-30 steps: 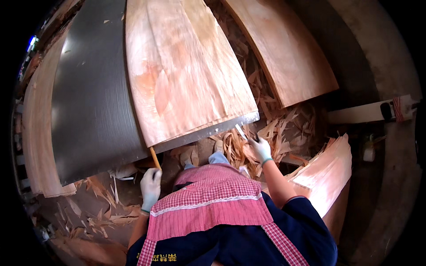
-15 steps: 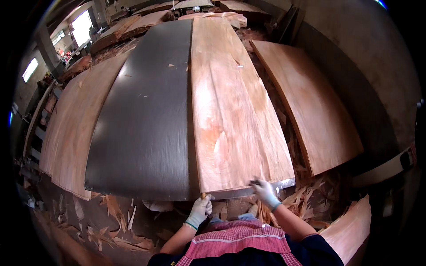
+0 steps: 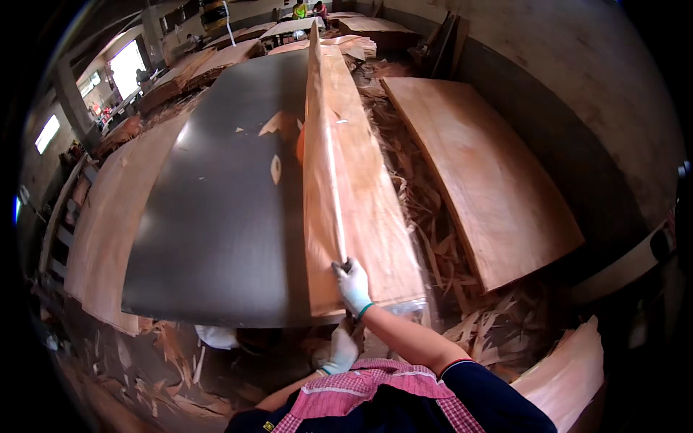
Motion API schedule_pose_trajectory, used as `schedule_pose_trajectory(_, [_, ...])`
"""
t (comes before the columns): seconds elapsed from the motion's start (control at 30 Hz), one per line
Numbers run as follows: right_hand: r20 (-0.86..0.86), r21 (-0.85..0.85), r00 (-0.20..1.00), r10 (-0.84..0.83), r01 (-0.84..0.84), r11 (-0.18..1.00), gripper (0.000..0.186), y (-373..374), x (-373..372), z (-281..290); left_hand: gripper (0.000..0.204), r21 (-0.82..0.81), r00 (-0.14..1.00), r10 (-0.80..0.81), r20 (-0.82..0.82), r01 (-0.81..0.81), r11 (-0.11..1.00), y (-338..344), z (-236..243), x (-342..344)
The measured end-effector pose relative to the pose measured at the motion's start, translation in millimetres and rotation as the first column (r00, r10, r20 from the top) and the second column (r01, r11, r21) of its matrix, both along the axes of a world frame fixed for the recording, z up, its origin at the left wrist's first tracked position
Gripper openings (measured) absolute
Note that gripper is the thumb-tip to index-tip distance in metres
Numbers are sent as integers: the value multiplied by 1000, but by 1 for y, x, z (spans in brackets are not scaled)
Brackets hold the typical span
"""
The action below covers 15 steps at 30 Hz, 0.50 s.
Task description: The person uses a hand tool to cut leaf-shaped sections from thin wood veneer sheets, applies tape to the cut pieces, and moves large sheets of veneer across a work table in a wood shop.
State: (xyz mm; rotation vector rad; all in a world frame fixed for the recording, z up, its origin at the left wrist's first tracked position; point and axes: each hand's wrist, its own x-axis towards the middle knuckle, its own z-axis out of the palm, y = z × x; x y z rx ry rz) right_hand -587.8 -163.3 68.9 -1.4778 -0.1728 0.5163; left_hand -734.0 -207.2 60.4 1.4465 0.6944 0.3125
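My right hand (image 3: 353,286), in a white glove with a green cuff, pinches the raised edge of a thin wood veneer sheet (image 3: 322,195). The sheet stands up in a long fold running away from me. Beneath it lies more pale pinkish veneer (image 3: 375,245). Close to my apron, below the near table edge, my left hand (image 3: 342,351) is gloved too. Its fingers are partly hidden and blurred beside my right wrist, so what they hold does not show. A dark smooth panel (image 3: 224,209) lies left of the veneer, with small wood scraps (image 3: 276,169) on it.
Veneer stacks lie to the right (image 3: 498,187) and left (image 3: 119,216). Wood shavings (image 3: 498,325) cover the floor around the table. A curved veneer piece (image 3: 567,379) leans at the lower right. Further stacks and a person in green (image 3: 299,10) appear at the back.
My right hand has moved left and farther from me, taking hold of the veneer edge. The sheet now stands up in a fold. My left hand has dropped nearer my apron.
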Motion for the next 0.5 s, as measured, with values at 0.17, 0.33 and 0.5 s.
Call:
schedule_pose_trajectory(0.17, [33,100,997,69,-72,992,18,-139,118,76,44,-9,890,-404,213,415,910,-100,67,98])
schedule_pose_trajectory(0.33, [312,-30,950,27,-18,999,38,-294,283,140,57,-207,752,-652,96,656,726,-164,44,176])
schedule_pose_trajectory(0.5, [168,61,985,48,-59,996,36,-451,441,168,31,-293,763,-638,-109,588,754,-210,-61,225])
